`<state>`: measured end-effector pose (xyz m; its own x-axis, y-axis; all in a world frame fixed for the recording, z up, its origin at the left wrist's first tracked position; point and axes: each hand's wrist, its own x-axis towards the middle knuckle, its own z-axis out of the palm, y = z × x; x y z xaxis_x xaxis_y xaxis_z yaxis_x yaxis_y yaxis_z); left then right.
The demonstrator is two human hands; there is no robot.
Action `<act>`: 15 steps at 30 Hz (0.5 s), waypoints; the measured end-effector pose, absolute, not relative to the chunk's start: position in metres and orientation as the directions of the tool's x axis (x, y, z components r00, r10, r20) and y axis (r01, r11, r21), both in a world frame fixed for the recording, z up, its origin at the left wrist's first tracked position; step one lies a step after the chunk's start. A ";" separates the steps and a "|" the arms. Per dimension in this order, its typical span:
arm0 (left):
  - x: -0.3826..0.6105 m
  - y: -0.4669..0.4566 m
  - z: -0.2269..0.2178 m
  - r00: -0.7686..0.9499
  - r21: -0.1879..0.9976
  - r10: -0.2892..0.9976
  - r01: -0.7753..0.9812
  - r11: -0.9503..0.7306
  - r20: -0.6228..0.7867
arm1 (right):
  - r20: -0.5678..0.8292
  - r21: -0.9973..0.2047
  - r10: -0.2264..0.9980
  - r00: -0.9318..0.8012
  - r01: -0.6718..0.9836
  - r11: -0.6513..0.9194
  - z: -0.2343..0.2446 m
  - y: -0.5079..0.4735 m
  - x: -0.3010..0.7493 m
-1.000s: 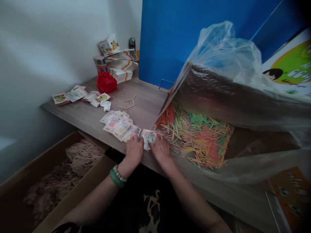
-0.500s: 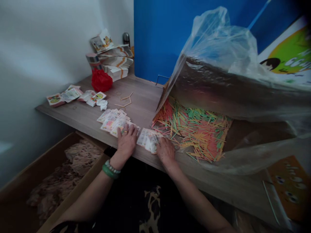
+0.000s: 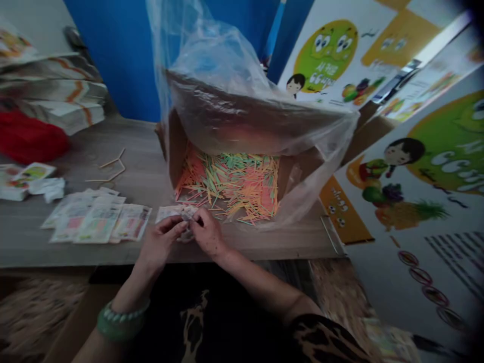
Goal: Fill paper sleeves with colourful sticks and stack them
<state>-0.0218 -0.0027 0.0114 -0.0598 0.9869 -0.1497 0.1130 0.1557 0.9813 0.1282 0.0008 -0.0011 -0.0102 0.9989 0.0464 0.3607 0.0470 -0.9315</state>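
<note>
My left hand (image 3: 162, 241) and my right hand (image 3: 207, 234) meet at the front of the table, fingers pinched on a small clear plastic packet (image 3: 186, 216). Fingers cover part of the packet, and its contents are hard to make out. Under and behind it lie more pale packets (image 3: 166, 212). To the left, several printed sachets (image 3: 96, 219) lie in an overlapping row. Just beyond my right hand, a cardboard box (image 3: 174, 156) lined with clear plastic film (image 3: 227, 50) lies open towards me, holding many thin coloured sticks (image 3: 242, 181) in red, yellow, orange and green.
Joined sticks (image 3: 109, 171), a crumpled white tissue (image 3: 53, 188), small printed boxes (image 3: 30, 176) and a red plastic bag (image 3: 30, 136) lie left. Stacked flat cartons (image 3: 64, 108) stand behind. Large printed boxes (image 3: 427, 191) rise at the right. The table's front edge (image 3: 113, 259) runs close before me.
My view has swung right and nearer the table. My left hand has left the row of sachets and joined my right hand at the small packet, which both now pinch.
</note>
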 end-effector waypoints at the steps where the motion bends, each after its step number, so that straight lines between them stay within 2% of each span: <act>1: -0.010 -0.001 0.015 -0.053 0.980 0.978 -0.019 0.199 -0.199 | 0.042 -0.945 0.999 -0.016 0.325 0.045 0.000 -0.001 0.130; 3: 0.010 0.001 0.021 -0.043 0.955 0.971 -0.194 0.224 -0.236 | 0.026 -0.960 1.000 -0.007 0.280 0.027 0.002 -0.005 0.136; 6: 0.030 0.004 0.025 0.020 0.927 0.964 -0.270 0.259 -0.264 | 0.007 -0.964 1.000 -0.015 0.267 0.011 0.003 -0.010 0.155; 9: 0.037 0.006 0.025 0.006 0.927 0.959 -0.256 0.275 -0.282 | 0.000 -0.881 0.991 -0.131 0.469 0.062 0.011 -0.013 0.196; 10: 0.037 0.007 0.025 0.021 0.922 0.955 -0.252 0.292 -0.297 | 0.003 -0.804 0.988 -0.152 0.587 0.093 0.014 -0.013 0.214; 12: 0.036 0.008 0.025 0.101 0.901 0.932 -0.238 0.363 -0.349 | 0.016 -0.531 0.992 -0.125 0.840 0.114 0.021 -0.013 0.253; 13: 0.036 0.009 0.024 0.148 0.889 0.914 -0.219 0.403 -0.378 | -0.015 -0.388 0.995 -0.094 0.918 0.081 0.023 -0.012 0.272; 15: 0.038 0.009 0.024 0.195 0.878 0.891 -0.182 0.443 -0.409 | -0.074 -0.194 0.993 -0.092 0.978 0.076 0.022 -0.010 0.300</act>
<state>0.0383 0.0092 0.0241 0.1945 0.8915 -0.4092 -0.1816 0.4427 0.8781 0.3000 -0.0102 0.0225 -0.0922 0.9930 -0.0739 0.9781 0.0764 -0.1937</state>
